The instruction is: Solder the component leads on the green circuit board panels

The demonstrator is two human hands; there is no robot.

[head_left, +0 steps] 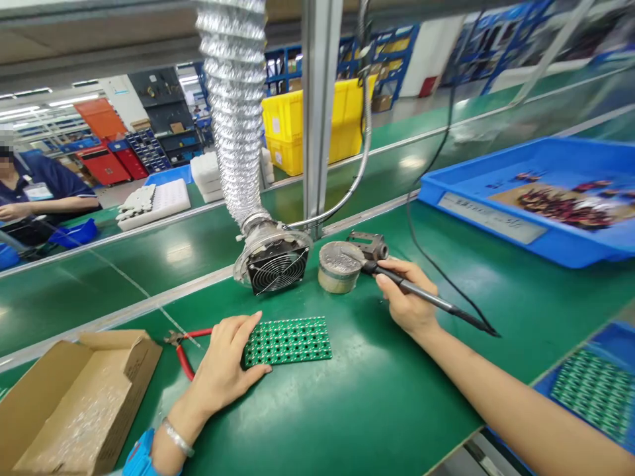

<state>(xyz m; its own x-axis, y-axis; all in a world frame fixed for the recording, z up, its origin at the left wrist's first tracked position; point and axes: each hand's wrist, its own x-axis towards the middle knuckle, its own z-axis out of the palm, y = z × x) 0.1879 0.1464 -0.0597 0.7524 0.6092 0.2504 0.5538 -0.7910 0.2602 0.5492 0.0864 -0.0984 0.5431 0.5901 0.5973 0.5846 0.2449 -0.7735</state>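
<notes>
My left hand (228,354) grips the left end of a green circuit board panel (290,340) lying flat on the green bench, thumb at its near edge and fingers at its far edge. In my right hand (409,297) is a soldering iron (421,291), held like a pen. Its tip reaches over a round tin (341,266) with a grey, shiny top; whether it touches cannot be told. Behind the tin sits a metal iron stand (367,244). Red-handled cutters (186,350) lie beside my left hand, partly hidden by it.
A fume extractor fan (278,268) hangs from a silver duct behind the board. An open cardboard box (84,403) stands at left. A blue tray (496,228) holds dark red parts at right; more panels (592,393) lie lower right. A co-worker (44,185) sits across the line.
</notes>
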